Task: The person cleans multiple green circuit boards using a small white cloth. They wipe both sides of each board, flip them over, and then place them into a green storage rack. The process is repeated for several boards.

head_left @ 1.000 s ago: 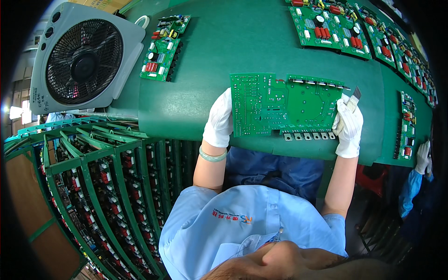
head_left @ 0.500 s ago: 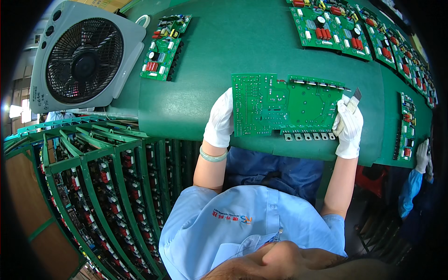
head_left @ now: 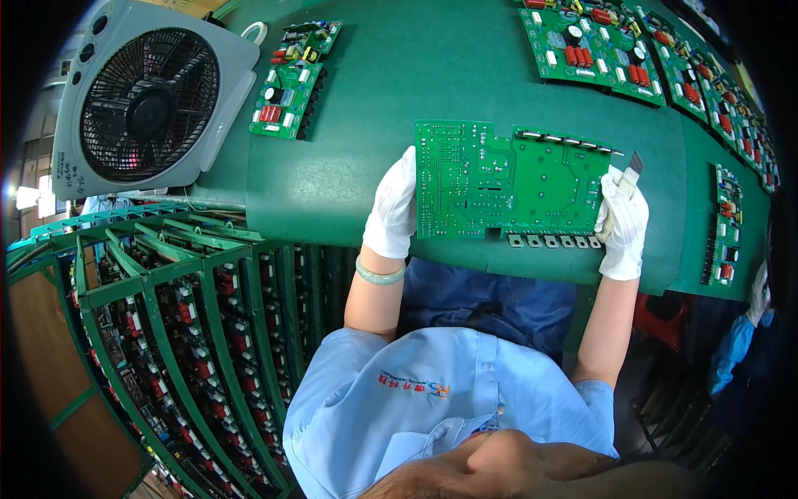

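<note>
A large green circuit board (head_left: 465,179) is held up over the table, its soldered underside facing me. My left hand (head_left: 393,204), in a white glove, is closed on its left edge, with the fingers hidden behind it. My right hand (head_left: 622,218), also gloved, grips the right edge. The same hand holds a flat tool (head_left: 631,176) with a pale body and a dark, squared end; its exact kind is unclear. Several metal tabs (head_left: 544,242) stick out along the board's near edge, and a row of parts lines the far edge.
A grey box fan (head_left: 150,112) stands at the far left beside a populated board (head_left: 287,87). More boards (head_left: 590,50) line the far right, and one (head_left: 726,224) lies at the right. A green rack (head_left: 166,291) of boards is at the lower left. A co-worker's blue sleeve (head_left: 733,353) shows at the right edge.
The board's left part has risen slightly away from me, and its tilt has changed a little. Both hands keep their hold. The co-worker's gloved hand has shifted at the right edge.
</note>
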Available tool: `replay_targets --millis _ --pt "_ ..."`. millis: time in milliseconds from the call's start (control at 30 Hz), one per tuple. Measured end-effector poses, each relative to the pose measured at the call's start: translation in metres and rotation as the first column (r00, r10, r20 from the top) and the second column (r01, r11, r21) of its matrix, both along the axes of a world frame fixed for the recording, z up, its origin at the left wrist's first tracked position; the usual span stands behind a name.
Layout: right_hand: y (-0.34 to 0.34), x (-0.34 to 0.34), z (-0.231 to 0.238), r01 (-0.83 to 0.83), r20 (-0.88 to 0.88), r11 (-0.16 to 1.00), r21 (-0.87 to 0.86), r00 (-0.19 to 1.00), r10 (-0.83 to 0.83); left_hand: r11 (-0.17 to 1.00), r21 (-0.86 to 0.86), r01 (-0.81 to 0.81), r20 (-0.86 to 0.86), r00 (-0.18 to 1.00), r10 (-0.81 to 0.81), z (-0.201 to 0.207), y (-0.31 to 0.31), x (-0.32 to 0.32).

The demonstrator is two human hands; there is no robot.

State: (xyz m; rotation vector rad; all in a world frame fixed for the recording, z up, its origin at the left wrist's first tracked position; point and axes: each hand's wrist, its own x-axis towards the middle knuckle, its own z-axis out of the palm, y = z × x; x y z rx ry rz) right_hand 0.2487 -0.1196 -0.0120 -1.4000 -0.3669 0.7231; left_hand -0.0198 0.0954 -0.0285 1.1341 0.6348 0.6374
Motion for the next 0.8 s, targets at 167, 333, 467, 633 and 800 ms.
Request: replay_targets --millis 167,333,467,633,800 --pt "0.004 -0.004 0.004 0.049 0.005 0.998 -0.029 0.999 -0.049 0.991 0.134 0.004 -0.065 0.998 0.004 -0.002 0.001 0.004" --pt "0.002 -0.001 0.002 0.027 -0.005 0.998 -0.055 1.000 -0.027 0.995 0.095 0.029 -0.029 0.999 -0.027 0.011 -0.003 0.010" --pt "0.000 -0.002 0.002 0.018 -0.018 0.999 -0.032 1.000 -0.019 0.989 -0.133 0.070 0.107 0.993 -0.056 0.024 -0.005 0.010" --pt "0.002 -0.002 0.003 0.027 -0.048 1.000 -0.015 0.998 -0.028 0.981 -0.180 0.071 0.110 0.993 -0.052 0.023 -0.003 0.009" --pt "0.002 -0.003 0.004 0.024 -0.011 1.000 -0.010 1.000 -0.024 0.964 -0.247 0.100 0.168 0.984 -0.059 0.025 -0.004 0.007"
